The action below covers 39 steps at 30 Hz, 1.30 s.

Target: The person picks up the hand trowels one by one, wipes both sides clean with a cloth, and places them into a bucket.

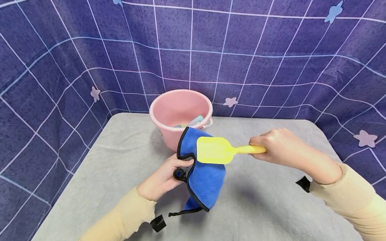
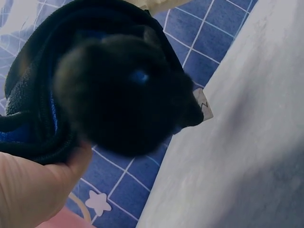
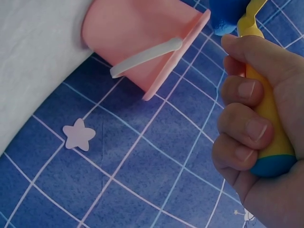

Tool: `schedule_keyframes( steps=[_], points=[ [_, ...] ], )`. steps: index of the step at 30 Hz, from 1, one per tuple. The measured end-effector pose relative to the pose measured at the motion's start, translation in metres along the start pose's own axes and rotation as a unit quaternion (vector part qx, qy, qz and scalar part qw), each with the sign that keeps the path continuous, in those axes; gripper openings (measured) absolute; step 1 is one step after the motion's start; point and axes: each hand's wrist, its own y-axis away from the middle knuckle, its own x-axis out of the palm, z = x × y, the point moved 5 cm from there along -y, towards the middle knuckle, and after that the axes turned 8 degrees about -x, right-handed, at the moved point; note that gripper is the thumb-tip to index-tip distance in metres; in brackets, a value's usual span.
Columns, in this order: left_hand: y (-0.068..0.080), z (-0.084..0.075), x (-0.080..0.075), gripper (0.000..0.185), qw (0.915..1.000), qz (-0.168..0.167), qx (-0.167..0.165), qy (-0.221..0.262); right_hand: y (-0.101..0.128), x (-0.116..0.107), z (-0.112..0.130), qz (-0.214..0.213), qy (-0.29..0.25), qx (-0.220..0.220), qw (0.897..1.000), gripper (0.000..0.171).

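My left hand pinches a blue cloth with black edging at its left border, thumb on top. The cloth hangs loosely, with a black loop beside the hand and a thin black strip trailing below. In the left wrist view its dark folds fill much of the picture. My right hand grips the handle of a yellow toy shovel, whose flat blade overlaps the cloth in the head view. The right wrist view shows the fingers curled round the yellow handle with its blue end.
Behind the cloth stands a pink bucket with a white handle; a few small items lie inside. Grey fabric covers the table. A purple-blue gridded curtain with stars surrounds its back and sides.
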Motion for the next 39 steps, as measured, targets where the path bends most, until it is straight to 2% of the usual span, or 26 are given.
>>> schedule_keyframes(
  steps=[15, 28, 39],
  points=[
    [0.016, -0.005, -0.014, 0.029, 0.9997, -0.023, -0.007, -0.001, 0.004, -0.001, -0.003, 0.003, 0.001, 0.003, 1.0, 0.033],
    [0.031, -0.013, -0.028, 0.036, 0.998, -0.062, -0.002, 0.002, 0.007, -0.003, -0.002, 0.006, 0.001, 0.004, 1.0, 0.033],
    [0.047, -0.01, -0.04, 0.032, 0.9988, -0.044, 0.014, 0.014, 0.012, -0.001, 0.003, 0.009, 0.015, 0.007, 1.0, 0.032]
  ],
)
